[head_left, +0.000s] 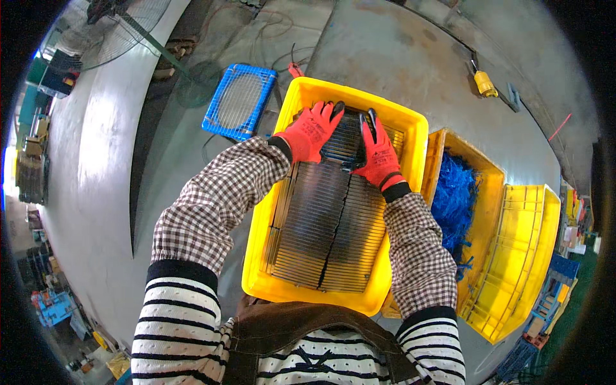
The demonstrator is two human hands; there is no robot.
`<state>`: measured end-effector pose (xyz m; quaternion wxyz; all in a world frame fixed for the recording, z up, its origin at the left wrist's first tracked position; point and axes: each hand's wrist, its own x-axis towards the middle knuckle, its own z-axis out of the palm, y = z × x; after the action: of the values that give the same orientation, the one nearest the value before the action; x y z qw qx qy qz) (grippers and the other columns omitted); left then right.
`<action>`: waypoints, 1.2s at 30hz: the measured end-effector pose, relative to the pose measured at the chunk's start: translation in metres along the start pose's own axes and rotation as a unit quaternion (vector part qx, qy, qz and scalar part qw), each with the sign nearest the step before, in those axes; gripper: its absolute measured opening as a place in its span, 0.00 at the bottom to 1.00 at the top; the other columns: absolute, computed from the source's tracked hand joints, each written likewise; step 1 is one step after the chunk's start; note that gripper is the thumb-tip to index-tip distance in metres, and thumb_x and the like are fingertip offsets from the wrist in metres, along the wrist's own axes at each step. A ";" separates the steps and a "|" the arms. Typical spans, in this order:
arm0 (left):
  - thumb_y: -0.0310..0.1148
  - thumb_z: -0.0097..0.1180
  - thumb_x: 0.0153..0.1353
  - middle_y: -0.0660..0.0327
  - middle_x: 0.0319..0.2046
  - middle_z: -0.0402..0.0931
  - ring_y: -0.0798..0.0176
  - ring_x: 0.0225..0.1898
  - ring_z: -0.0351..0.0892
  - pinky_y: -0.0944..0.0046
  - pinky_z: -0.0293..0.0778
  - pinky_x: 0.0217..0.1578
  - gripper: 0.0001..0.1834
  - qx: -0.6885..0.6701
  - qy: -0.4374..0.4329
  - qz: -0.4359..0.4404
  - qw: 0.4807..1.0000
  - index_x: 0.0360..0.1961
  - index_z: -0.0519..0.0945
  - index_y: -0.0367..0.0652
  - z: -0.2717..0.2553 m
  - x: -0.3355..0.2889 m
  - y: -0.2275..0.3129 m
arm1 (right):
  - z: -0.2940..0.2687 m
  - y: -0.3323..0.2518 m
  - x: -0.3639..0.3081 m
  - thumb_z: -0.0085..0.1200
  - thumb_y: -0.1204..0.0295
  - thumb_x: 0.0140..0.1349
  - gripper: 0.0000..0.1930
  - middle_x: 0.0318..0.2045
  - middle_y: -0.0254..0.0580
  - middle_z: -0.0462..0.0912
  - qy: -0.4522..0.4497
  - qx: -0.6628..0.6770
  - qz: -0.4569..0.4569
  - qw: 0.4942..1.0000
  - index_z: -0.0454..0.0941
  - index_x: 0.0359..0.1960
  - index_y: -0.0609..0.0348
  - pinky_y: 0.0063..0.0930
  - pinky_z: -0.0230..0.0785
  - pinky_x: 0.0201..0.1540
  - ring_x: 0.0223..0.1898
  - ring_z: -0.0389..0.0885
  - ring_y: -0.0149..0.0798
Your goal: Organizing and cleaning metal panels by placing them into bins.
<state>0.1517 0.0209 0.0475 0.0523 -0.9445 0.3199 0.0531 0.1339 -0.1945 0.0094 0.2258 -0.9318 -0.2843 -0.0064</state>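
Note:
In front of me stands a yellow plastic bin (260,282) packed with rows of thin, dark metal strips (308,221). A black gap divides the lower rows into two columns. At the bin's far end a bundle of dark strips (342,136) lies between my two red gloves with black fingertips. My left hand (310,131) closes on the bundle's left end, fingers pointing away from me. From the opposite side my right hand (380,154) grips its right end, thumb near the lower edge. The palms hide part of both ends.
Left of the bin is a small blue-framed fan (241,102). On the right stand a worn yellow crate (494,168) holding blue shredded strands (454,199) and another yellow bin (507,256) with wire rods. A yellow tool (486,84) lies farther off, and cables run beyond the fan.

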 end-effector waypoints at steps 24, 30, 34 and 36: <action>0.47 0.54 0.57 0.45 0.32 0.79 0.43 0.38 0.78 0.51 0.71 0.39 0.23 -0.237 0.087 -0.252 0.934 0.34 0.79 0.32 0.044 0.054 -0.021 | -0.014 0.015 0.021 0.71 0.49 0.28 0.62 0.61 0.64 0.55 -0.108 -0.048 -0.065 0.991 0.49 0.65 0.63 0.41 0.60 0.60 0.58 0.63 0.58; 0.47 0.54 0.59 0.52 0.40 0.79 0.59 0.44 0.76 0.64 0.69 0.44 0.26 -0.650 0.071 -0.168 0.738 0.46 0.75 0.33 0.065 0.051 -0.035 | 0.002 0.026 0.024 0.72 0.49 0.25 0.64 0.62 0.58 0.55 -0.046 -0.045 -0.113 0.992 0.48 0.66 0.61 0.40 0.62 0.58 0.56 0.67 0.56; 0.36 0.53 0.61 0.58 0.45 0.77 0.64 0.47 0.74 0.66 0.67 0.49 0.18 -0.728 0.043 -0.220 0.648 0.48 0.75 0.34 0.044 0.041 -0.032 | -0.003 0.025 0.028 0.72 0.49 0.25 0.64 0.61 0.57 0.56 -0.056 -0.028 -0.112 0.992 0.48 0.66 0.60 0.40 0.62 0.58 0.57 0.65 0.56; 0.38 0.58 0.57 0.59 0.38 0.80 0.66 0.39 0.77 0.67 0.71 0.40 0.18 -0.673 0.117 -0.136 0.718 0.43 0.78 0.35 0.035 0.039 -0.026 | -0.012 0.024 0.026 0.72 0.50 0.25 0.64 0.61 0.57 0.57 -0.055 -0.034 -0.106 0.992 0.48 0.66 0.60 0.40 0.61 0.58 0.57 0.65 0.56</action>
<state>0.1957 0.0227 0.0098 -0.6281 -0.7628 0.0716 0.1362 0.1695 -0.2031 0.0136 0.1765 -0.9023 -0.3931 0.0113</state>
